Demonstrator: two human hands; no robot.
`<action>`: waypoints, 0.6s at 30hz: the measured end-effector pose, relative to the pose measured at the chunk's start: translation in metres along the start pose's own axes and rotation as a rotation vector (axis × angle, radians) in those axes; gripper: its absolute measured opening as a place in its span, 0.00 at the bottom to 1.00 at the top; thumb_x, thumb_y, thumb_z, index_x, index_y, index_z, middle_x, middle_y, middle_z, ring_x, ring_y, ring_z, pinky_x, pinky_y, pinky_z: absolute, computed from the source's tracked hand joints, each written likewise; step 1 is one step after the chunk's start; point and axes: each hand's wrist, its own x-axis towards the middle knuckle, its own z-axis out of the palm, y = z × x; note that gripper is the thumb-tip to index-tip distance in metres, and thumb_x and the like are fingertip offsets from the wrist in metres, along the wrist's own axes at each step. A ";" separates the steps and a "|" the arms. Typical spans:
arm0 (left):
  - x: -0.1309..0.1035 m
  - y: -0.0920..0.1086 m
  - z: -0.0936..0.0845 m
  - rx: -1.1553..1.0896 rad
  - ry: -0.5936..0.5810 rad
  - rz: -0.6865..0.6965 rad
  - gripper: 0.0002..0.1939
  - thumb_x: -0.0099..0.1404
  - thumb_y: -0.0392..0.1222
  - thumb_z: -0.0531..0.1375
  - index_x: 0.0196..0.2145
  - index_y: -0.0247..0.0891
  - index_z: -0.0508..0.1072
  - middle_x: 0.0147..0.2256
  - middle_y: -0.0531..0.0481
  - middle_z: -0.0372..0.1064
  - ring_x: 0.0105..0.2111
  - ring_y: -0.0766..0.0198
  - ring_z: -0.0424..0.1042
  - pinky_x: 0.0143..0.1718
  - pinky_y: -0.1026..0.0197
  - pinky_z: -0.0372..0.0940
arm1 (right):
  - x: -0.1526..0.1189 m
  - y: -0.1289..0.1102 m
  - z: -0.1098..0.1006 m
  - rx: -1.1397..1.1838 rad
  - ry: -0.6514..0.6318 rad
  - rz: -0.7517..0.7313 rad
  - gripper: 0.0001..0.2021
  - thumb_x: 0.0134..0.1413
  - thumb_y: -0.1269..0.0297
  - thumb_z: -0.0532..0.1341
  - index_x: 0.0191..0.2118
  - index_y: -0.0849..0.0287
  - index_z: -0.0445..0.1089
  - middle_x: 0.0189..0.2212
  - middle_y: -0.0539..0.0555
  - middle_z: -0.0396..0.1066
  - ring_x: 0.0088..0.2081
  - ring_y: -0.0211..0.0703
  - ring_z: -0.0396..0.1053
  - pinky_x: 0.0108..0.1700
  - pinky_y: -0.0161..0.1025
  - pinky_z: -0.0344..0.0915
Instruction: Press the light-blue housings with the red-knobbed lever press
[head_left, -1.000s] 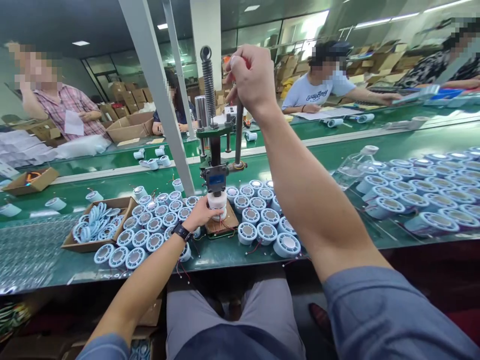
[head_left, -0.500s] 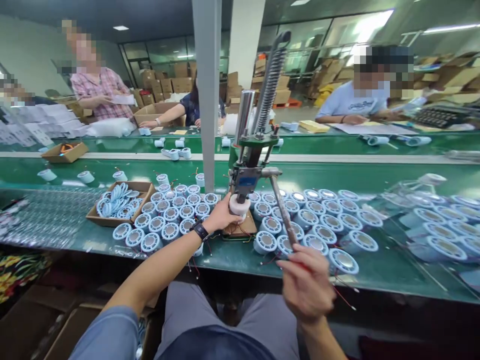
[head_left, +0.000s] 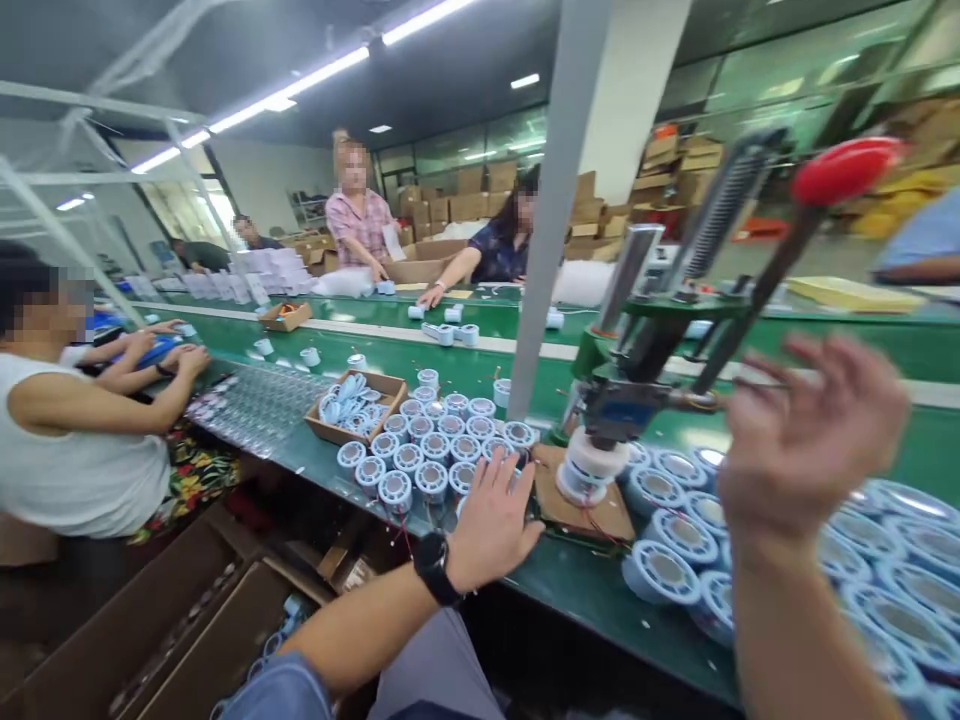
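Observation:
A hand press [head_left: 637,400] stands on the green bench, its lever [head_left: 772,270] pointing up with a red knob [head_left: 847,172] at the top. Under its ram, a white cap sits on a light blue motor [head_left: 583,478] on a brown board [head_left: 551,490]. My left hand [head_left: 491,520], with a black watch at the wrist, is spread near the front-left of the board, beside rows of blue motors [head_left: 433,447]. Nothing is in it. My right hand [head_left: 814,440] is raised right of the press, blurred, fingers apart and holding nothing, below the red knob.
A cardboard box of pale blue rings [head_left: 315,425] is to the left, near clear plastic trays [head_left: 255,405]. More motors [head_left: 675,540] crowd the right side. A grey post [head_left: 559,200] rises behind. Several people sit or stand around the belt.
The view has swung left. The lever has gone from down to up, and my right hand has let go of it. My left hand has left the motor under the press and opened.

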 end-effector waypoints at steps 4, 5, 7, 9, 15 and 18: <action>-0.046 -0.024 0.003 0.208 -0.022 -0.156 0.36 0.66 0.49 0.61 0.66 0.36 0.55 0.68 0.33 0.46 0.69 0.38 0.41 0.66 0.32 0.46 | -0.123 0.036 0.003 -0.257 -0.163 0.395 0.52 0.39 0.45 0.65 0.68 0.63 0.46 0.62 0.70 0.55 0.62 0.63 0.60 0.61 0.60 0.60; -0.052 -0.027 0.005 0.220 -0.031 -0.163 0.36 0.66 0.50 0.60 0.66 0.35 0.56 0.69 0.33 0.45 0.69 0.39 0.41 0.66 0.32 0.47 | -0.138 0.042 0.006 -0.336 -0.220 0.501 0.55 0.37 0.43 0.65 0.69 0.65 0.44 0.62 0.72 0.56 0.61 0.65 0.61 0.60 0.61 0.61; -0.059 -0.028 0.012 0.220 -0.044 -0.153 0.35 0.66 0.49 0.60 0.66 0.35 0.55 0.69 0.34 0.42 0.70 0.40 0.40 0.66 0.33 0.47 | -0.150 0.048 0.014 -0.429 -0.241 0.631 0.57 0.36 0.44 0.65 0.69 0.67 0.44 0.58 0.72 0.62 0.57 0.66 0.65 0.58 0.60 0.62; -0.062 -0.023 0.018 0.206 -0.045 -0.145 0.34 0.66 0.45 0.59 0.66 0.34 0.55 0.70 0.35 0.41 0.70 0.42 0.39 0.66 0.34 0.48 | -0.146 0.048 0.020 -0.432 -0.180 0.658 0.55 0.37 0.46 0.64 0.69 0.67 0.44 0.52 0.70 0.67 0.53 0.64 0.69 0.56 0.57 0.64; -0.061 -0.001 0.027 0.154 -0.040 -0.116 0.32 0.64 0.33 0.57 0.65 0.35 0.58 0.69 0.35 0.43 0.70 0.42 0.40 0.65 0.37 0.54 | -0.156 0.005 0.003 -0.422 -0.190 0.531 0.43 0.50 0.45 0.59 0.66 0.67 0.52 0.57 0.69 0.62 0.58 0.60 0.64 0.60 0.56 0.61; -0.062 -0.001 0.029 0.157 -0.002 -0.102 0.31 0.64 0.32 0.57 0.64 0.36 0.59 0.69 0.35 0.44 0.69 0.43 0.42 0.65 0.39 0.55 | -0.171 -0.020 -0.050 -0.507 -0.157 0.486 0.36 0.52 0.46 0.61 0.62 0.63 0.59 0.56 0.67 0.64 0.58 0.63 0.64 0.60 0.62 0.60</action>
